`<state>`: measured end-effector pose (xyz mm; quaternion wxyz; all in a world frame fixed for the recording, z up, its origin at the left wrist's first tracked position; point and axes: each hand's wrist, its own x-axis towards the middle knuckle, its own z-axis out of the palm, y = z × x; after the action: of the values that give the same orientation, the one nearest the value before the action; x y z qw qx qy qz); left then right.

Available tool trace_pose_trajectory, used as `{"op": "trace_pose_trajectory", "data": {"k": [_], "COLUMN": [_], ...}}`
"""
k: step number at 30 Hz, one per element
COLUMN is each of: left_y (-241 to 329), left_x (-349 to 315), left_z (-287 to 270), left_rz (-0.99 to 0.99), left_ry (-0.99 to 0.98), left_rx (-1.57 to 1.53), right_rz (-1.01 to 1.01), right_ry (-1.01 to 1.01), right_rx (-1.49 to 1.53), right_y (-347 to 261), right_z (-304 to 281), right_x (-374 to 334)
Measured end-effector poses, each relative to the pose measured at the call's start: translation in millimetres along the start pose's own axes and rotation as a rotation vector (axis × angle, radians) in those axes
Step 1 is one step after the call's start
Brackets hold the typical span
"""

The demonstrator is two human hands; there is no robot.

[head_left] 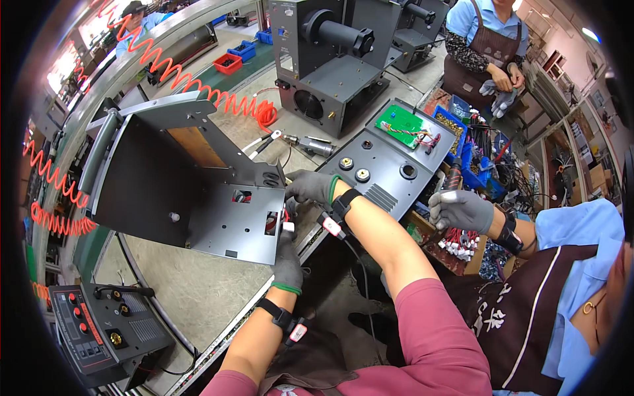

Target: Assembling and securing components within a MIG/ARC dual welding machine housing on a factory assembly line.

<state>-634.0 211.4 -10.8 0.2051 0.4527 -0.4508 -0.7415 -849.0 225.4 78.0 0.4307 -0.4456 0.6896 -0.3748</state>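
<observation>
An open dark-grey sheet-metal housing [148,178] is tilted on the bench in front of me. Its lower panel [218,221] has cut-outs, and red parts show through two of them. My left hand [288,267], in a grey glove, grips the near right edge of that panel, fingertips partly hidden. Just beyond it my right hand [312,187], also gloved, is closed at the panel's right edge. Whatever its fingers hold is hidden. Between the hands a white connector [288,226] on a red wire hangs over the edge.
A panel with a green circuit board [398,127] lies right, beside a power screwdriver [310,145]. Larger housings [330,72] stand behind; a control panel [109,330] sits near left. Red coiled hoses [66,218] hang left. A co-worker's gloved hand [462,210] is near blue parts bins [475,165].
</observation>
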Motion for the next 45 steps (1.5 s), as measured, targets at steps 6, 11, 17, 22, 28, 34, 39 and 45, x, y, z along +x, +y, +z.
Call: {"op": "trace_pose_trajectory", "data": {"k": [6,11,17,22,28,34,39,45], "left_y": [56,83,55,52,67,49,67,77], "left_x": [-28,-42,10,11,-2,8,-5,-14], "left_z": [30,51,24,22,38,18,38,47], "left_rz": [0.561,-0.378,-0.236,-0.321,-0.398,-0.422,-0.399,-0.260], "left_ry": [-0.175,0.015,-0.562,-0.503,-0.187,-0.518,-0.232,-0.296], "left_rx": [0.865,-0.065,-0.591,-0.740,-0.634,-0.801,-0.576,-0.520], "right_rz": [0.028,0.143,0.071,-0.046,-0.007,0.009,-0.131,-0.113], "right_ry": [-0.174,-0.075,-0.094,-0.024,-0.096,-0.152,-0.042,-0.024], "right_rx": [-0.287,-0.065,-0.010,-0.078,-0.092,-0.337,-0.339,-0.193], "right_y": [19,-46,-32,-26,-45,-56,-38,-32], "right_z": [-24,-17,-18,-18,-27,-28,-24,-20], "right_x": [3,-24,-14,-10,-13,-14,-13,-25]}}
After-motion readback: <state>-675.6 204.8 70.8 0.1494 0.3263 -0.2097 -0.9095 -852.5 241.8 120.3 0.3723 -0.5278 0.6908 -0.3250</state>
